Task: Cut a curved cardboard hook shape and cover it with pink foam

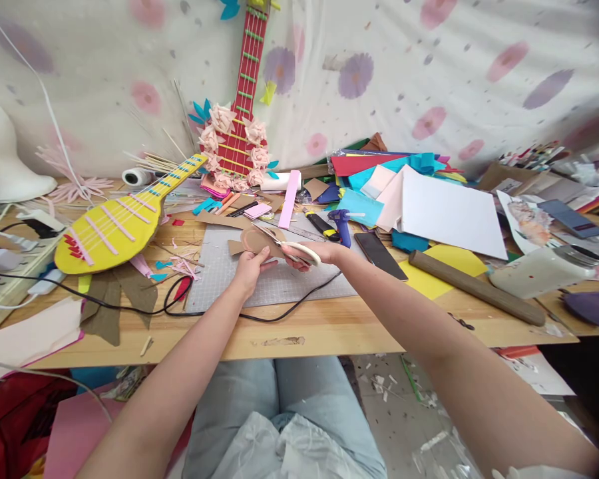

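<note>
My right hand [324, 252] is closed around the white handles of a pair of scissors [303, 251], whose blades point up and left over a brown cardboard piece [253, 238]. A rounded outline shows on that cardboard. My left hand [252, 271] grips its lower edge between thumb and fingers. Both hands are above a grey gridded cutting mat [214, 283]. Whether the blades are cutting into the cardboard I cannot tell. Just beyond the hands lie a pink strip [290, 199], a yellow-and-black utility knife [322, 226] and a blue glue gun [343, 226].
A yellow paper lute [110, 233] lies at left near a power strip [10, 289]. A red flowered guitar model [244, 100] leans at the back. A black cable [299, 309] crosses the mat. To the right are a phone [379, 255], white sheets [452, 213], a wooden rod [474, 287] and a bottle [544, 271].
</note>
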Tool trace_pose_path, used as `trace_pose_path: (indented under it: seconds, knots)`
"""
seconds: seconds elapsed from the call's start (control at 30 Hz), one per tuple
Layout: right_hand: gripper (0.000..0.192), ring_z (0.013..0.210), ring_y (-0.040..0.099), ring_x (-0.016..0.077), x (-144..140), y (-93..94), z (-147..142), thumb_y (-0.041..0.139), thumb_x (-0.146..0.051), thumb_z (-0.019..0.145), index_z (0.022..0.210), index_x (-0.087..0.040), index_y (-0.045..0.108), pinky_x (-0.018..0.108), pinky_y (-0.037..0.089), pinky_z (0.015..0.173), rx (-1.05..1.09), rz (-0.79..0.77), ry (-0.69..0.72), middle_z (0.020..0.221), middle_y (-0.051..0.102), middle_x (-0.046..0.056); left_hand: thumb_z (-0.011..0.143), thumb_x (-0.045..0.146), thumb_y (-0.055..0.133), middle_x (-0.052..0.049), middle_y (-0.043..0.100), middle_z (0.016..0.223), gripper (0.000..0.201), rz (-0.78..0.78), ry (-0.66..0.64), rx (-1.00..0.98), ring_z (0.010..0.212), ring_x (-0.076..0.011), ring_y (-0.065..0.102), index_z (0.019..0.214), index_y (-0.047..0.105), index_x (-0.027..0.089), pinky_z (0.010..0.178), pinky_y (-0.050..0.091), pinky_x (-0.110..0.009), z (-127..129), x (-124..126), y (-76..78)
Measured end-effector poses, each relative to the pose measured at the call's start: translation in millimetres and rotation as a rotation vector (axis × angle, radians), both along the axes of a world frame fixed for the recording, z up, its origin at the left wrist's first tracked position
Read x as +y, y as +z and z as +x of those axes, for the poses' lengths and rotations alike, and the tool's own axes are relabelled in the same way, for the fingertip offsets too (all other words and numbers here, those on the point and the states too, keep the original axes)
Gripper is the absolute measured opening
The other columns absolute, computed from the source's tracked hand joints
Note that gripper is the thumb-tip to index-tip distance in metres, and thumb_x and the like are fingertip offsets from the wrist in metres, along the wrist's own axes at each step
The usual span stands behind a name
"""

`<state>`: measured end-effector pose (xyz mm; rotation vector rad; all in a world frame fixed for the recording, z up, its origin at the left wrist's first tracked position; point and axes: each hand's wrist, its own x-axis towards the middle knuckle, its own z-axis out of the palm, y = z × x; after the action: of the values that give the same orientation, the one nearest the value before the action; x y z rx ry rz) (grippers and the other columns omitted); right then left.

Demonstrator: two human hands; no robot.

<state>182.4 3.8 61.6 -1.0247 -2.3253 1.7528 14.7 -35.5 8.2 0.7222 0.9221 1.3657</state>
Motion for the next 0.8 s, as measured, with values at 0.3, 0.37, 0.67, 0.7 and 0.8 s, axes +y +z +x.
trace_pose_path:
  seconds: [0.3,0.37,0.67,0.7,0.8]
  knots:
    - [0.057,0.042,0.034,0.0045,-4.4,6.2,1.3,0.037,-0.071,0.071,0.061,-0.015,0.041,0.02,0.029,0.043,-0.033,0.018,-0.054,0.049,0.036,-0.005,0.059,0.025,0.073,-0.008,0.069,0.082,0.027,-0.013,-0.054,0.004,0.085,-0.0211,0.064,0.082,0.066,0.012,0.083,0.05,-0.04,-1.4,0.7,-0.3]
    - [0.058,0.041,0.033,0.0038,-5.5,6.6,1.6,0.039,-0.072,0.069,0.061,-0.015,0.041,0.02,0.028,0.042,-0.02,-0.012,-0.074,0.048,0.035,-0.006,0.06,0.025,0.072,-0.009,0.069,0.083,0.027,-0.015,-0.058,0.006,0.085,-0.0212,0.064,0.082,0.066,0.012,0.083,0.049,-0.04,-1.3,0.8,-0.9]
    - [0.058,0.041,0.031,0.0026,-5.2,4.4,5.3,0.048,-0.071,0.064,0.06,-0.014,0.042,0.017,0.026,0.038,-0.01,-0.114,-0.162,0.046,0.034,-0.006,0.062,0.023,0.071,-0.01,0.069,0.081,0.023,-0.057,-0.087,0.035,0.084,-0.0215,0.064,0.08,0.066,0.01,0.081,0.05,-0.039,-1.6,-0.8,4.7]
    - [0.058,0.041,0.032,0.0025,-5.3,4.8,5.6,0.049,-0.071,0.064,0.06,-0.013,0.042,0.016,0.026,0.038,-0.013,-0.118,-0.17,0.047,0.035,-0.006,0.062,0.023,0.071,-0.01,0.069,0.081,0.023,-0.064,-0.089,0.043,0.083,-0.0213,0.065,0.08,0.066,0.01,0.081,0.05,-0.038,-1.9,-0.9,5.6]
    - [0.058,0.04,0.033,0.0024,-6.0,6.3,6.0,0.05,-0.071,0.063,0.06,-0.013,0.043,0.016,0.027,0.038,-0.025,-0.116,-0.191,0.047,0.035,-0.006,0.062,0.022,0.071,-0.01,0.07,0.079,0.024,-0.072,-0.097,0.06,0.079,-0.0205,0.065,0.081,0.065,0.009,0.078,0.051,-0.037,-3.0,-0.5,7.2]
